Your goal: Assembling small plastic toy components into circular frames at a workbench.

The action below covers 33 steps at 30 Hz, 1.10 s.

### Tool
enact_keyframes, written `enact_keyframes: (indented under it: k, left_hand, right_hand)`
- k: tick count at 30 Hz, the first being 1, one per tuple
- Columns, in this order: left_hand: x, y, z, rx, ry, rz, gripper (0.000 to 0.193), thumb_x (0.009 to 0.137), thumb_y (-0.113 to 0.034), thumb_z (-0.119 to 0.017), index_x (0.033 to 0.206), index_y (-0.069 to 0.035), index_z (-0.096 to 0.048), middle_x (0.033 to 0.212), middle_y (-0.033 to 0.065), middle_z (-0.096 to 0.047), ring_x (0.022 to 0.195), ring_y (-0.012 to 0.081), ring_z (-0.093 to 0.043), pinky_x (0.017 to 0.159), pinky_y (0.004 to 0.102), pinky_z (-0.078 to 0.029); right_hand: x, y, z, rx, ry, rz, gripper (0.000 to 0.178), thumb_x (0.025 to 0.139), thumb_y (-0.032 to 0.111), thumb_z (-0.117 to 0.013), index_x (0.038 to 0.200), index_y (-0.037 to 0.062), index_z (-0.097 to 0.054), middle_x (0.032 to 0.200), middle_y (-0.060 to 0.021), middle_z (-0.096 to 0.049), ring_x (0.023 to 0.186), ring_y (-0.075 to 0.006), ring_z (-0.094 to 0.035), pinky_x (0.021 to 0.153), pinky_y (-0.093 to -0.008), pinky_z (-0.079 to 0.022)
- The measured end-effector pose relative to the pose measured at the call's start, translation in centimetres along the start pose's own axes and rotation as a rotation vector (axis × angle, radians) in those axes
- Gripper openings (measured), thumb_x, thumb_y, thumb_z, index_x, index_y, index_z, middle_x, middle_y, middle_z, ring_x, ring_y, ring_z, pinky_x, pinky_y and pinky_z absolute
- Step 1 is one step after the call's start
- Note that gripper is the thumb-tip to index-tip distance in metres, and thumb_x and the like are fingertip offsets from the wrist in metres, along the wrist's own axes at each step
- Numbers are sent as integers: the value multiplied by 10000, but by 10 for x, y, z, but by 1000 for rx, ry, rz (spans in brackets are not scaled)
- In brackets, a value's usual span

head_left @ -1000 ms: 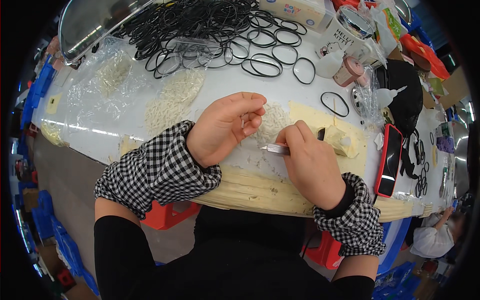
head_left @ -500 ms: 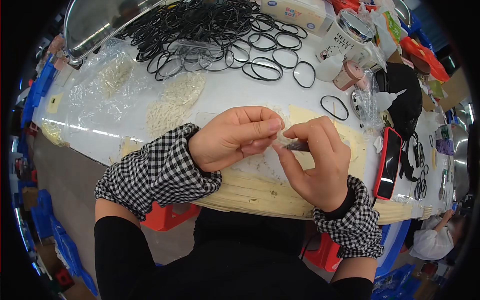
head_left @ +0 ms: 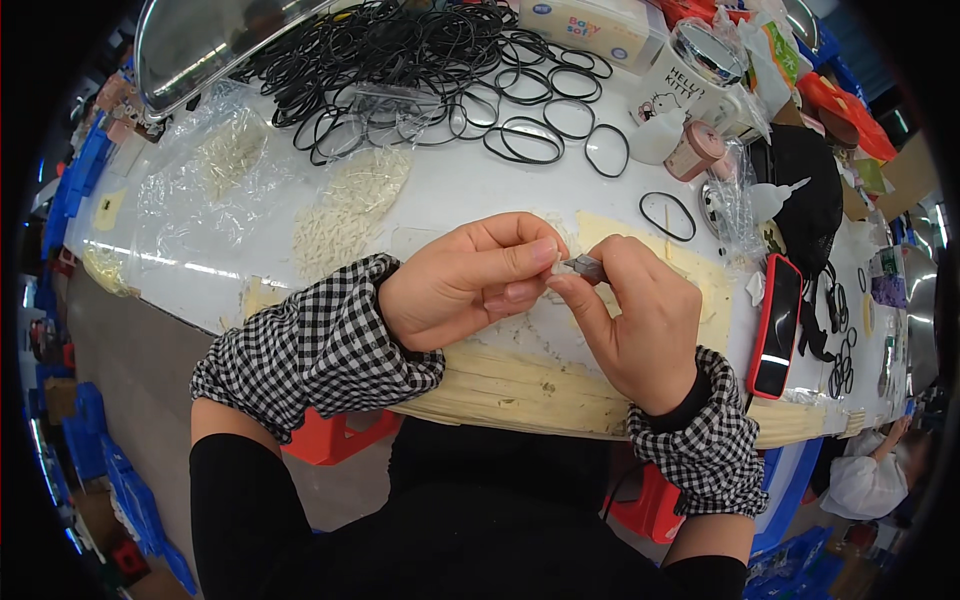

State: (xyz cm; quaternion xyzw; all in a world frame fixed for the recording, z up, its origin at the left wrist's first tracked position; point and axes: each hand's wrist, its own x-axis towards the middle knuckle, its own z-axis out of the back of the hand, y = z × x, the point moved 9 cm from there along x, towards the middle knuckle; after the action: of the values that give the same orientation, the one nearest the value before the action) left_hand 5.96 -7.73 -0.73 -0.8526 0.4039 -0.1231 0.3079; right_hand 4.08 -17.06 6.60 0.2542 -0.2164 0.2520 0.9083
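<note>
Over the near part of the white table, my left hand pinches a tiny pale piece between thumb and fingertips; most of it is hidden. My right hand grips a small grey flat tool, blade-like in shape, between thumb and index finger. Its tip is at the left fingertips, next to the pale piece. Just beyond my left hand lies a heap of small white pieces. Beneath the hands a yellowish sheet covers part of the table.
Black rubber rings are piled at the back, with loose ones nearer. Clear plastic bags lie left. A red-cased phone, a pink jar and a white bottle stand or lie right. Yellowish padding covers the front edge.
My right index finger and thumb have shifted, and the grey tool has turned so that more of it shows, its tip higher at the left fingertips. My left hand has hardly moved.
</note>
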Motion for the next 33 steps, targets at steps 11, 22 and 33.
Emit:
enact_keyframes:
  k: [11,22,33]
  left_hand:
    - [0,1,0,45,-3,-21,118,992,-178,-480,972,-69,-519,836,-18,-507,658,39,-377,594,186,-329]
    - [0,-6,4,156,-44,-66,118,978,-177,-500,952,-63,-515,886,-17,-505,662,43,-376,599,187,-336]
    - [-4,-30,52,-195,-422,-250,123,885,-92,-443,961,3,-461,924,113,-498,737,164,-461,638,258,-414]
  right_hand:
    - [0,-1,-1,41,14,-9,328,849,337,-669,758,63,-514,641,-59,-525,532,-231,-543,446,-329,-397]
    - [1,0,-2,39,100,-25,296,841,313,-684,774,64,-539,625,-53,-525,509,-225,-538,439,-318,-399]
    - [-15,2,-36,-11,219,9,207,716,59,-664,897,97,-571,861,-44,-536,586,-234,-589,472,-329,-457]
